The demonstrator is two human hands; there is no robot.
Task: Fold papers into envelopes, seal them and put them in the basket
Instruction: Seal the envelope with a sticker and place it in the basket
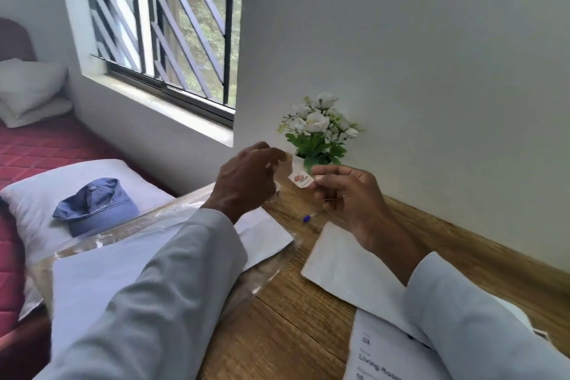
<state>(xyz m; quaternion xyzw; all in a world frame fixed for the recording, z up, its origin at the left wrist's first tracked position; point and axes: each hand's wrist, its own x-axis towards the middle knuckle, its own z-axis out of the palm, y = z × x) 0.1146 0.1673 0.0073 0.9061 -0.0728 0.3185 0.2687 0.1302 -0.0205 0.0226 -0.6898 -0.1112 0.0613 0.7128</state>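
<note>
Sticker: a small white sticker [300,176] with a red print, held in the air just in front of the flower pot [317,136]; its long axis tilts from lower right up to upper left, upper end toward the left hand.
Right hand: the right hand [348,194] pinches the sticker's lower right end between thumb and fingertips, the other fingers curled.
Left hand: the left hand [246,176] is raised just left of the sticker, fingers bent together toward its upper end; whether they touch it cannot be told.
Envelope: a white folded envelope [342,265] lies flat on the wooden table [293,327], below the flower pot and under the right forearm, one corner pointing up toward the pot.
Paper stack: white sheets in clear plastic wrap [268,259], left of the envelope, overhanging the table's left edge.
Pen: a blue-capped pen [310,216] between the pot and the envelope.
Printed sheet: a sheet with text [379,358] at the near right.
Edges: the wall stands right behind the pot; bare wood lies between stack and envelope.
</note>
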